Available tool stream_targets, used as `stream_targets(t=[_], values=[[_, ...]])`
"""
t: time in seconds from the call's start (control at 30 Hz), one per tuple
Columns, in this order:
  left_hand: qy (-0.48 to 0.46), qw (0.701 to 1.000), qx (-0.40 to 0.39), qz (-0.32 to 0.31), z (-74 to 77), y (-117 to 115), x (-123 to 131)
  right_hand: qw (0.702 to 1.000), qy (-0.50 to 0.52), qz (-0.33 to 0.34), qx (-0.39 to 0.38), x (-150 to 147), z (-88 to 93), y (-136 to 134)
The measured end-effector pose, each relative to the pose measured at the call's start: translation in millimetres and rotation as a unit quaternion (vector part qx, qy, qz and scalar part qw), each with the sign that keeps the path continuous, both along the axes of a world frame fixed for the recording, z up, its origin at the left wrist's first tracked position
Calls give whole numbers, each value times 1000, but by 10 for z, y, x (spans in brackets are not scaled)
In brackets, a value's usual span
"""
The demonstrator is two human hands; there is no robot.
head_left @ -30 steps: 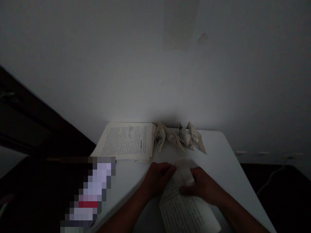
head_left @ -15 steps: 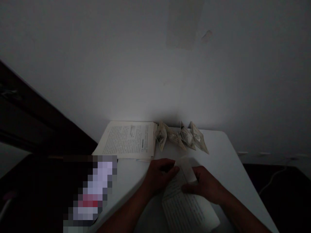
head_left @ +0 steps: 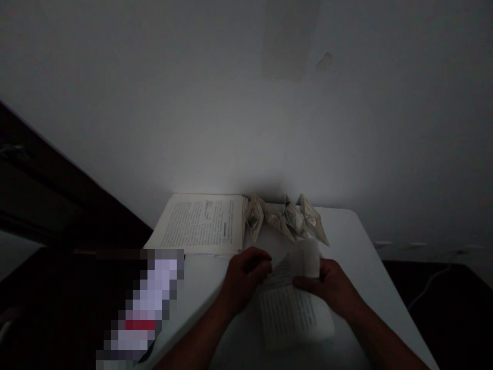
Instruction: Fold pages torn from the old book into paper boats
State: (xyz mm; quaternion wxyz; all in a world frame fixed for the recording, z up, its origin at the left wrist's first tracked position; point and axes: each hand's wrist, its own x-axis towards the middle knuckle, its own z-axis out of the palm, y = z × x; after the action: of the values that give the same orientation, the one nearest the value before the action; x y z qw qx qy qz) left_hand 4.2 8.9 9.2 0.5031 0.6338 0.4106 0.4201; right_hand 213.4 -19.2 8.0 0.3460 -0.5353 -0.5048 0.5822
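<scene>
A partly folded sheet of printed paper [head_left: 292, 313] is held over the table, its slanted folded flap toward the far side and its lower part blurred. My right hand [head_left: 335, 285] grips its right edge, thumb on top and fingers behind. At the sheet's left edge, my left hand [head_left: 246, 280] has loosely curled fingers, with a gap between thumb and forefinger and no paper visible in it. Just beyond the hands stand several folded paper boats [head_left: 274, 218] made of printed pages, side by side near the wall.
A stack of printed pages [head_left: 196, 223] lies at the table's back left. The white table [head_left: 365, 267] stands against a pale wall [head_left: 215, 103]. A pixelated object [head_left: 154, 303] is at the left edge. A thin cable [head_left: 431, 282] runs on the right.
The paper has turned and shifted slightly right with my right hand. My left hand has drawn back a little to the left, its thumb off the sheet.
</scene>
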Motion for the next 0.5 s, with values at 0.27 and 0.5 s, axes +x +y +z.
stream_targets(t=[0.27,0.5], values=[[133,934,331,5,-11,31,-87,876,-123,33,465,201,125,8],[231,862,450,3,20,-84,-188,766,-287,94,567,181,185,-122]])
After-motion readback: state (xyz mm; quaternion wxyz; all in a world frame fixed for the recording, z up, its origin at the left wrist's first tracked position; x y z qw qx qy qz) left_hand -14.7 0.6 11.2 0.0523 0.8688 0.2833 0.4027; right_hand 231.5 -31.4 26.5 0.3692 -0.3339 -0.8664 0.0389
